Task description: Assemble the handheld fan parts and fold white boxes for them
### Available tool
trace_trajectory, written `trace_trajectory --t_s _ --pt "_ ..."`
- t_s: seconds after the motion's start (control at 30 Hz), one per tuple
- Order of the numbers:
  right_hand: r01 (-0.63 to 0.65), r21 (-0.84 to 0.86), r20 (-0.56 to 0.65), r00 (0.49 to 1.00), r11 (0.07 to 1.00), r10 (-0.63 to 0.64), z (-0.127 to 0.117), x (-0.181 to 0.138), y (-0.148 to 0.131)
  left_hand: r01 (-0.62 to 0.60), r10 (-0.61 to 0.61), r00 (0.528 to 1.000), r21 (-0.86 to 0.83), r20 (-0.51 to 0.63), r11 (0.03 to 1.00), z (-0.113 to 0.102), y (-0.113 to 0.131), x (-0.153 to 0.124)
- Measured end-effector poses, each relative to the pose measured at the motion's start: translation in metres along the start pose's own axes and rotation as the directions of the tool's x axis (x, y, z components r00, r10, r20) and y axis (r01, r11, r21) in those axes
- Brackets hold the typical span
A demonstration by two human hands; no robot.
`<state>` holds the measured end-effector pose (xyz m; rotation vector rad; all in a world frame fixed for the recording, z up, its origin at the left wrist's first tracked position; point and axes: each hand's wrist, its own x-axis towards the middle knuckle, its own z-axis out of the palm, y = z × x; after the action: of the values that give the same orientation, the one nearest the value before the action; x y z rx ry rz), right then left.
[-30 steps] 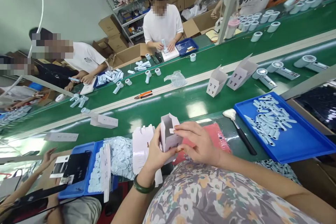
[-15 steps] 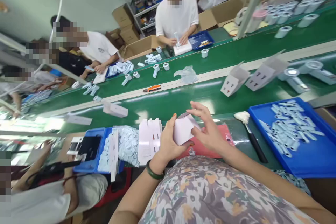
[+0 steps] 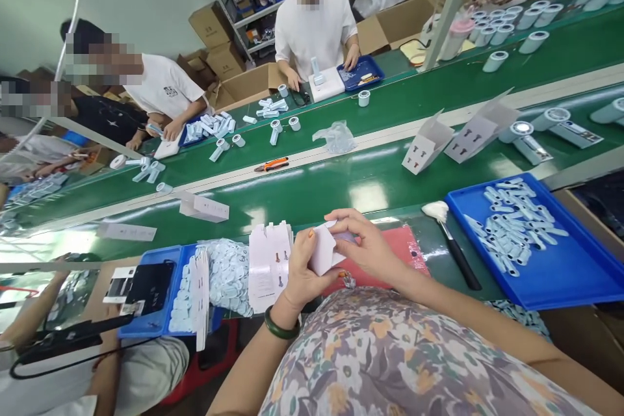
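Turning a small white card carton (image 3: 322, 250) onto its side, no longer upright, the left hand (image 3: 305, 276) grasps it from below while the right hand (image 3: 368, 244) pinches its far end, fingers hiding that corner. Just left of the grip stands a stack of flat printed cartons (image 3: 269, 266); beneath lies a red mat (image 3: 400, 248), and a blue tray (image 3: 575, 253) sits farther right.

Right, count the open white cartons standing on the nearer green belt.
2: a carton and, to its right, a second carton, both on the nearer green belt.
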<state>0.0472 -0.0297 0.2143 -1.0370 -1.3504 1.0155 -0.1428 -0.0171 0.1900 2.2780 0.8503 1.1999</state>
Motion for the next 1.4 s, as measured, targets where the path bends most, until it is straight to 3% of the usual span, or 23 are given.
trace_trajectory --t_s 0.2,0.3,0.4,0.5,0.6,0.7,0.77,0.87,1.23,1.33,1.4 --pt "-0.001 -0.125 -0.117 0.993 0.992 -0.014 0.010 0.001 0.006 -0.007 -0.012 0.995 0.188 0.099 0.982 -0.003 0.002 0.013" --pt "0.026 0.049 -0.132 0.991 0.998 -0.020 0.008 0.003 0.006 -0.017 0.015 1.000 0.212 0.007 0.977 -0.007 0.000 0.021" --pt "0.045 0.187 0.001 0.999 0.981 -0.046 -0.001 0.004 0.005 0.032 -0.024 0.993 0.063 -0.118 0.997 -0.012 0.002 0.027" --pt "0.072 0.057 0.153 0.985 0.996 -0.080 -0.010 0.002 0.008 0.141 -0.170 0.975 -0.194 -0.142 0.971 -0.014 0.011 0.030" --pt "0.185 -0.071 0.134 0.975 0.980 -0.175 -0.015 -0.004 0.011 0.367 -0.447 0.894 -0.534 -0.024 0.762 -0.008 0.025 0.031" --pt "0.264 -0.202 0.136 0.961 0.943 -0.240 -0.018 -0.010 0.012 0.540 -0.672 0.726 -0.726 0.145 0.426 0.001 0.037 0.034" --pt "0.269 -0.254 0.165 0.958 0.929 -0.233 -0.021 -0.012 0.012 0.585 -0.732 0.644 -0.759 0.222 0.285 0.006 0.044 0.037" --pt "0.292 -0.286 0.201 0.950 0.913 -0.240 -0.024 -0.014 0.013 0.614 -0.751 0.595 -0.765 0.286 0.195 0.011 0.049 0.042" --pt "0.293 -0.343 0.206 0.950 0.892 -0.233 -0.025 -0.019 0.021 0.652 -0.755 0.614 -0.687 0.231 0.319 0.022 0.045 0.043" --pt "0.278 -0.325 0.197 0.955 0.904 -0.223 -0.026 -0.020 0.022 0.631 -0.744 0.614 -0.731 0.264 0.261 0.019 0.039 0.040" --pt "0.256 -0.324 0.177 0.962 0.911 -0.207 -0.029 -0.018 0.022 0.577 -0.711 0.650 -0.784 0.269 0.231 0.013 0.034 0.037"
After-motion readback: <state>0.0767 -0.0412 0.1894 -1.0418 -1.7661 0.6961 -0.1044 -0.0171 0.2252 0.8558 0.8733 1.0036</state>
